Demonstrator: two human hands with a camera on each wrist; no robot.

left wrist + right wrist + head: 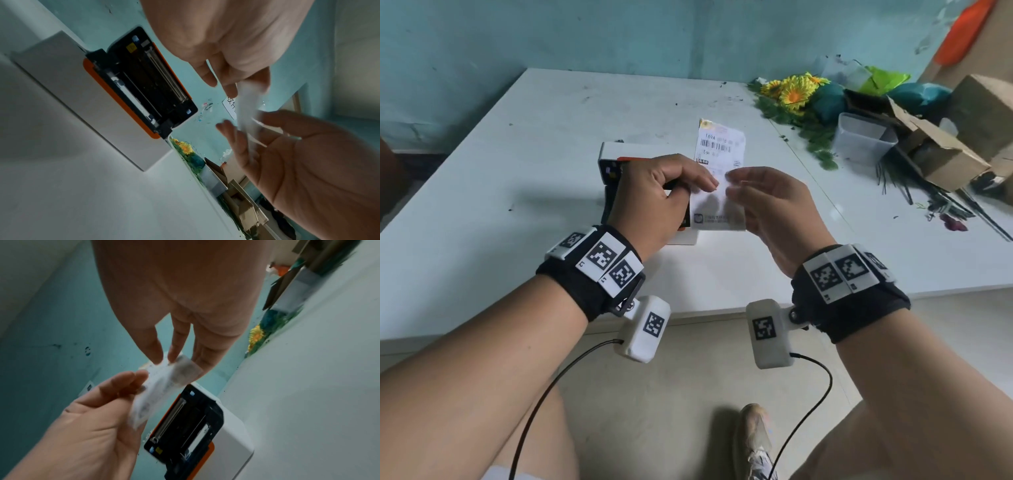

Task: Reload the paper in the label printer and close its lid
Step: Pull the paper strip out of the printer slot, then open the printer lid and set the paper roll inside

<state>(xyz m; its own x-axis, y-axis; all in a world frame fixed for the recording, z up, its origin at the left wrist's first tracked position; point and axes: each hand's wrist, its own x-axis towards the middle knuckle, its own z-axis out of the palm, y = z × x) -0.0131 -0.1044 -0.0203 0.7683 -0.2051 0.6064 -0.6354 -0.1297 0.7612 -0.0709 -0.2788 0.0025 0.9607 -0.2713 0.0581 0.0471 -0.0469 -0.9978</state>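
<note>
Both hands pinch the printed paper strip (717, 178) above the table (517, 192): left hand (654, 195) at 9 o'clock, right hand (774, 205) at 3. The label printer (115, 91) stands under them, lid (185, 418) open.

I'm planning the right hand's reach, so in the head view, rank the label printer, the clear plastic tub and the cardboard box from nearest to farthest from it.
From the right hand:
1. Label printer, just to its left, behind the left hand.
2. Clear plastic tub, off to the right and farther back.
3. Cardboard box, beyond the tub at the table's right edge.
</note>
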